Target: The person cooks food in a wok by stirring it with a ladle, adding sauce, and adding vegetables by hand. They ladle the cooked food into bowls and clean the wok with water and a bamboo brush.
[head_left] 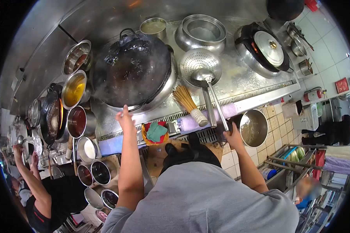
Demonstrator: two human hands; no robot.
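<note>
My left hand [126,119] is raised at the near rim of a large black wok [132,70], fingers apart and holding nothing. Faint steam hangs over the wok. Down by the stove's front edge, my right hand [232,136] is closed around the handle end of a metal ladle [203,75]. The ladle's bowl rests on a perforated strainer [194,62], whose handle points toward me. Left of these handles lies a bamboo brush [188,104]. A bunched green cloth [156,132] sits at the stove edge between my hands.
A pot of liquid [254,128] stands beyond my right hand. Along the left are bowls of oil [74,89] and red sauce [77,121]. A lidded pot [269,48] is at the back right. Another person [54,198] works at the far left near a flaming wok [52,116].
</note>
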